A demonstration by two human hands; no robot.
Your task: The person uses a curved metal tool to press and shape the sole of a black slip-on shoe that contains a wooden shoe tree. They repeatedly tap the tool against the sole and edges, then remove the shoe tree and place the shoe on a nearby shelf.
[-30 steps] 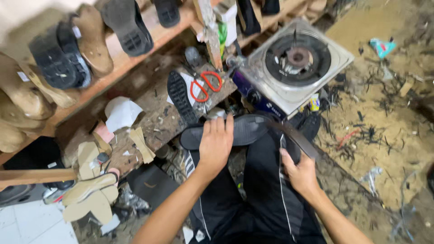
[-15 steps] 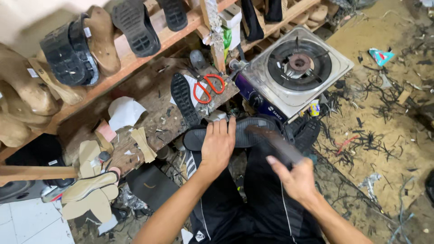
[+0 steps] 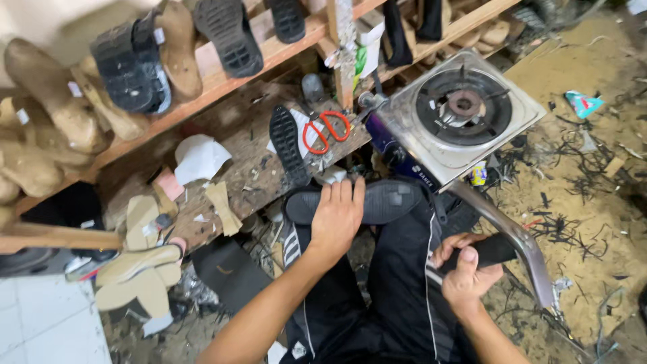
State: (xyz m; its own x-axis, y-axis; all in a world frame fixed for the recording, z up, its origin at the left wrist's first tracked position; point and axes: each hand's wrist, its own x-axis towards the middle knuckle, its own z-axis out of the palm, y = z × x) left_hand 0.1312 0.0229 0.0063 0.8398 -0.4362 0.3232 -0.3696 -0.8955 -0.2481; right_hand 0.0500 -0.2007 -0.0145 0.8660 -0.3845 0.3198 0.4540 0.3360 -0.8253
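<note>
Head view: a person sits low, working across the knees, beside a wooden workbench (image 3: pixel 256 168).
Sole: a dark rubber shoe sole (image 3: pixel 394 201) lies across the lap in black trousers, tread side up, just in front of a single-burner gas stove (image 3: pixel 465 111).
Left hand: the left hand (image 3: pixel 337 216) presses flat on the middle of the sole, fingers together and stretched forward over its far edge.
Right hand: the right hand (image 3: pixel 465 269) is wrapped tight around the black handle of a long metal blade (image 3: pixel 519 243), thumb on top; the blade angles off to the right, clear of the sole.
Handling: the sole looks light and bendy, likely to flex or skid on the cloth unless pinned down.
Where to hold: best held flat at the waist, palm bearing down, fingers well away from the blade's edge.
Nearby: red-handled scissors (image 3: pixel 327 128) and another black sole (image 3: pixel 286 145) lie on the bench.
</note>
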